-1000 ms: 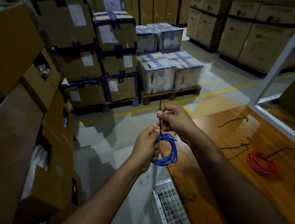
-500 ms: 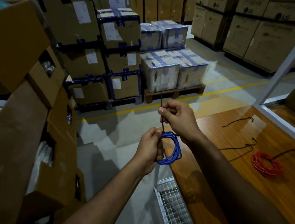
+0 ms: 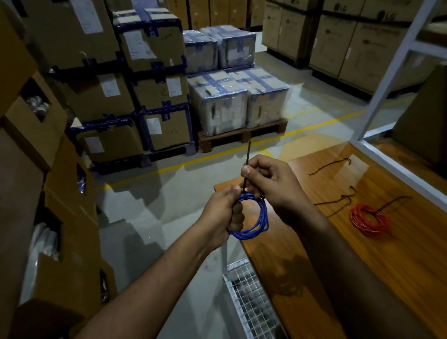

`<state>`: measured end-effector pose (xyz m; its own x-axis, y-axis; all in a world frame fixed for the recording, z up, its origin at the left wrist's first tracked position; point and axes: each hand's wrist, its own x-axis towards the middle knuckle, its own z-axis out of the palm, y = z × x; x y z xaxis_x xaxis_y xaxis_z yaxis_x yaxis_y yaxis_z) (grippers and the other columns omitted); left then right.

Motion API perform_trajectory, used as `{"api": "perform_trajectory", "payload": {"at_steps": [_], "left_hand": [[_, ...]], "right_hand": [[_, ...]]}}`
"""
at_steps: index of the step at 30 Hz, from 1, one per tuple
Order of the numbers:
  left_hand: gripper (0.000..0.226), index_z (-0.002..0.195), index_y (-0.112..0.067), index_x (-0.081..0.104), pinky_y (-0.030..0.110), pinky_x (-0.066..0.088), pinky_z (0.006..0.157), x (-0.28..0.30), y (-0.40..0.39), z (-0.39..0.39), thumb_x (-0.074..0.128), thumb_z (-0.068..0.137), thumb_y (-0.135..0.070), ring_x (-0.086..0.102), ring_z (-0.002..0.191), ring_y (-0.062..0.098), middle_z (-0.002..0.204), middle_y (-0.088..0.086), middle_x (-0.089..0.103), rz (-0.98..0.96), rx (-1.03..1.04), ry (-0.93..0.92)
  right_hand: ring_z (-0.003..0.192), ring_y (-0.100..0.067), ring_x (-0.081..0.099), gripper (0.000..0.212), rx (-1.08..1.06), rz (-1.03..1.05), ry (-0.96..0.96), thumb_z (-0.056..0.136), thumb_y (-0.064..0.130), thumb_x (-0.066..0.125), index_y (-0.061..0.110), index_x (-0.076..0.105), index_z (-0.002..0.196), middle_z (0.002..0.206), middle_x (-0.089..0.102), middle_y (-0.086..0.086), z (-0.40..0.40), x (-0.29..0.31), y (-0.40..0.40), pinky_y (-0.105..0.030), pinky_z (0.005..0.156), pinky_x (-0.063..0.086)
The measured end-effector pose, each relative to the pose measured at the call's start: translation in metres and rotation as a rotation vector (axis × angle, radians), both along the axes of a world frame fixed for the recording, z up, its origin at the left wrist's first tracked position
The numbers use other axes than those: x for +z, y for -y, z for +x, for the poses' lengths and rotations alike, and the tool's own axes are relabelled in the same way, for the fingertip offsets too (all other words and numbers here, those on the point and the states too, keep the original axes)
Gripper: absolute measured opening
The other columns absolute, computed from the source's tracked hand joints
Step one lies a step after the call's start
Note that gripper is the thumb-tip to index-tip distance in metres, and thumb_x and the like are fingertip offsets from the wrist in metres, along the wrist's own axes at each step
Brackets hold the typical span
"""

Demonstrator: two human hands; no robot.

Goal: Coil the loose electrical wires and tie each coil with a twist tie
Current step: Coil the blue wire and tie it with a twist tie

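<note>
- the left hand is curled around one side of the blue wire coil, fingers through the loop, holding it in the air just off the table's near left corner.
- the right hand pinches a dark twist tie between thumb and forefinger; the tie stands nearly upright, its lower end meeting the coil where the left hand grips it.
- judging by how it hangs, the blue coil is light and springy; the turns will likely fan apart if the grip loosens, so it is best held right at the tie point with all strands bunched together.
- the twist tie looks thin and bendable, stiff enough to stand up on its own; taking it close to the coil should give the tightest twist.
- a red wire coil lies on the wooden table toward its far right side, with a dark tie sticking out of it, so it seems already tied.
- spare twist ties lie on the table just left of the red coil, and another near the far edge.
- "lg" is printed on the large cartons at the back; the white labels on the strapped boxes are too small to read.
</note>
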<state>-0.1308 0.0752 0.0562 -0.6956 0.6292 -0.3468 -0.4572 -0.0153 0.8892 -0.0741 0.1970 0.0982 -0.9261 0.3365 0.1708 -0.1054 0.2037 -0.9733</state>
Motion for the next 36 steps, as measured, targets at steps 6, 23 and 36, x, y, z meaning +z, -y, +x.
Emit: {"api": "perform_trajectory", "payload": {"at_steps": [6,23,36], "left_hand": [[0.022,0.089,-0.018,0.045,0.015,0.015,0.034,0.004,-0.017,0.017,0.036,0.108,-0.025,0.017,0.037,0.005,0.053,-0.005,0.019,0.062,-0.225,0.100],[0.024,0.088,-0.011,0.045,0.021,0.023,0.039,-0.011,-0.138,0.154,0.044,0.104,-0.029,0.026,0.039,0.012,0.052,0.000,0.034,-0.031,-0.651,-0.035],[0.027,0.104,-0.018,0.069,0.053,0.059,0.084,-0.074,-0.197,0.217,0.072,0.083,-0.001,0.073,0.088,0.025,0.090,0.005,0.076,-0.260,-0.425,-0.314]], "right_hand": [[0.061,-0.004,0.051,0.030,0.010,0.175,0.242,0.102,0.040,0.048,0.018,0.068,0.108,0.100,0.071,-0.002,0.051,0.006,-0.049,-0.029,0.057,0.041],[0.118,-0.014,0.062,0.044,-0.270,-0.056,0.184,0.094,0.019,0.067,0.032,0.057,0.136,0.129,0.065,0.001,0.267,-0.061,-0.104,-0.039,0.096,0.055],[0.099,-0.023,0.069,0.037,-0.857,-0.242,0.389,0.088,0.021,0.074,0.015,0.066,0.124,0.118,0.070,-0.008,0.320,-0.119,-0.172,-0.029,0.074,0.057]]}}
